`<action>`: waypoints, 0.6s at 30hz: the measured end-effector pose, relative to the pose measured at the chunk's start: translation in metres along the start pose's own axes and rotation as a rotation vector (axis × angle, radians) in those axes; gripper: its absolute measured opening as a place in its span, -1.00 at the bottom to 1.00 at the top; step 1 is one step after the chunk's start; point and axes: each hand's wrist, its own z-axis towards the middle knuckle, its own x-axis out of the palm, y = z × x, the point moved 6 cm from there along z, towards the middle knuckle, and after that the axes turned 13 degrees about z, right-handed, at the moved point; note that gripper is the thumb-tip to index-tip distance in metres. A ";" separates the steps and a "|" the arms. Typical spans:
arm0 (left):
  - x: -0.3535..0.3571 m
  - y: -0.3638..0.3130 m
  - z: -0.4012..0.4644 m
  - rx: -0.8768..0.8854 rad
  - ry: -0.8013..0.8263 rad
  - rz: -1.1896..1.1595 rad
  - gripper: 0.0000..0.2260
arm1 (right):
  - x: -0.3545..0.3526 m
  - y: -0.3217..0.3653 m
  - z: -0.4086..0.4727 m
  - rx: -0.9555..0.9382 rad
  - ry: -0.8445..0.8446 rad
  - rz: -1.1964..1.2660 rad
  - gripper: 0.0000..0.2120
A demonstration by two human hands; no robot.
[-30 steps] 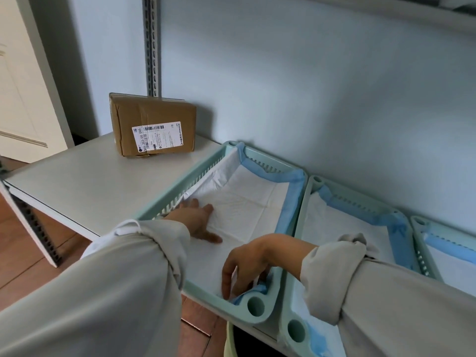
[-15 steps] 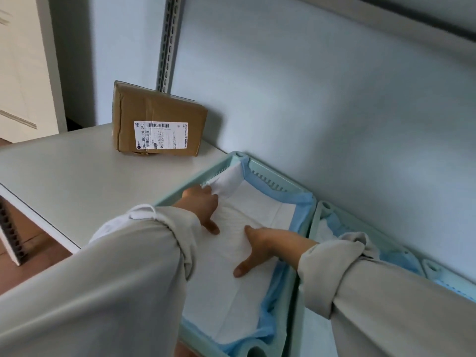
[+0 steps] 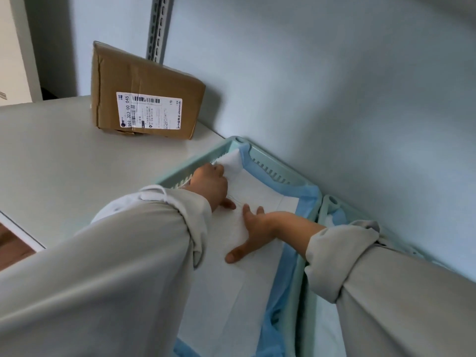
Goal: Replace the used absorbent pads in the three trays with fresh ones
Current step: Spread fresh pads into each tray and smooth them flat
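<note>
Left hand (image 3: 212, 182) reaches into the far left corner of the pale green tray (image 3: 270, 161), fingers curled and pinching the white corner of the absorbent pad (image 3: 247, 266) against the tray's slotted left wall. Right hand (image 3: 253, 231) lies flat on the pad mid-tray, fingers spread and straight, pressing it down; the pad's blue edging rides up the tray's far and right walls. A second tray (image 3: 332, 202) sits just beside it on the right, and a labelled cardboard box (image 3: 144, 91) stands at the shelf's back edge by the wall.
</note>
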 end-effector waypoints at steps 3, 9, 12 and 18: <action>0.002 -0.011 0.005 0.018 -0.063 0.033 -0.35 | 0.002 -0.003 0.013 -0.040 -0.150 0.133 0.06; 0.014 -0.013 0.024 0.160 0.075 -0.086 -0.32 | 0.005 -0.024 0.040 -0.059 -0.227 0.268 -0.10; 0.001 -0.007 0.035 0.113 0.079 -0.144 -0.38 | -0.001 -0.051 0.049 0.193 -0.264 0.377 -0.06; -0.013 -0.008 0.053 -0.011 -0.034 0.040 -0.28 | -0.023 -0.057 0.063 0.147 -0.282 0.203 -0.01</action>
